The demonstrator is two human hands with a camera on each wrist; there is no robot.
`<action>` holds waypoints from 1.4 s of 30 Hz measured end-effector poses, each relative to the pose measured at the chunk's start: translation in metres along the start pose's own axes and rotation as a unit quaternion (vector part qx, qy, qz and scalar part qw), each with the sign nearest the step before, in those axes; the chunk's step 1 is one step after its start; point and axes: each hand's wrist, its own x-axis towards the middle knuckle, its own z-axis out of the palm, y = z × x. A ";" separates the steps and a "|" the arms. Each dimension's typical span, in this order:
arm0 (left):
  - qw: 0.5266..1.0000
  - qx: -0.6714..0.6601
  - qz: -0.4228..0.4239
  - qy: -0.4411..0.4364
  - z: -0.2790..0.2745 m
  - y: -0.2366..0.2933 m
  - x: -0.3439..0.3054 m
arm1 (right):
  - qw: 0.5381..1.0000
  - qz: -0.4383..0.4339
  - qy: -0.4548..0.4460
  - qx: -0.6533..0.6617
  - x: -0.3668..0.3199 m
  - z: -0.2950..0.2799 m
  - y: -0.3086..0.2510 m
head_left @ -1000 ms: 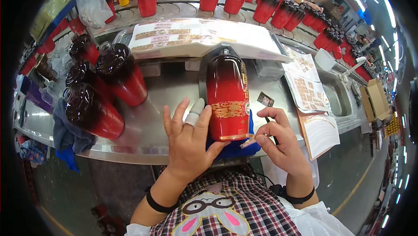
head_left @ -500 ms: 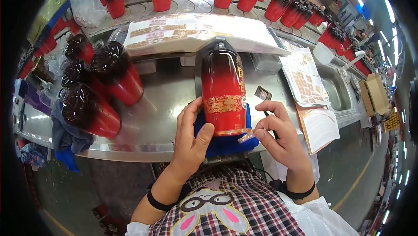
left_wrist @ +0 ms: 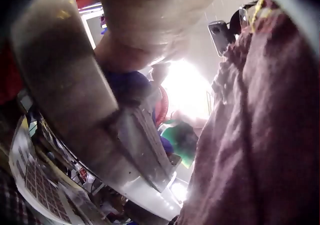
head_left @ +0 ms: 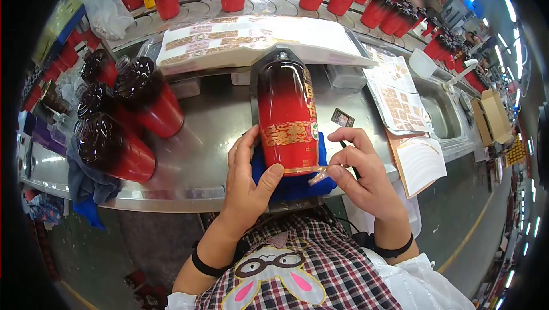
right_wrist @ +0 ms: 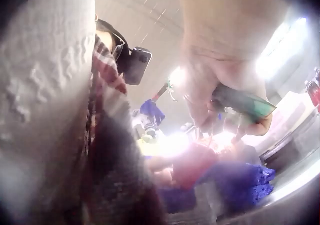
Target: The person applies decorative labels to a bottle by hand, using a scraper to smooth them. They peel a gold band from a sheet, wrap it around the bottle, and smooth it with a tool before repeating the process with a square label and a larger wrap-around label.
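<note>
Head view: the left hand (head_left: 247, 178) clasps the red bottle (head_left: 287, 121), which lies just ahead of it on a blue cloth (head_left: 291, 189). The right hand (head_left: 363, 181) pinches a small strip (head_left: 318, 177) at the bottle's base, so labelling seems in hand; the next move calls for steady pressing. Wrist views: too blurred to add more.
</note>
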 end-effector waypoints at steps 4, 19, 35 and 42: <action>0.998 -0.055 -0.013 0.000 0.000 -0.003 0.000 | 1.000 0.002 0.001 -0.002 0.000 0.000 0.002; 0.998 -0.060 -0.007 0.024 0.002 -0.004 0.000 | 1.000 0.021 -0.009 0.015 -0.003 0.001 0.008; 0.957 0.139 0.249 0.054 -0.008 0.008 -0.011 | 0.979 0.049 -0.106 0.170 0.000 -0.009 0.018; 0.998 -0.007 0.037 0.044 0.002 -0.003 -0.010 | 0.982 0.032 -0.098 0.161 0.001 -0.006 0.023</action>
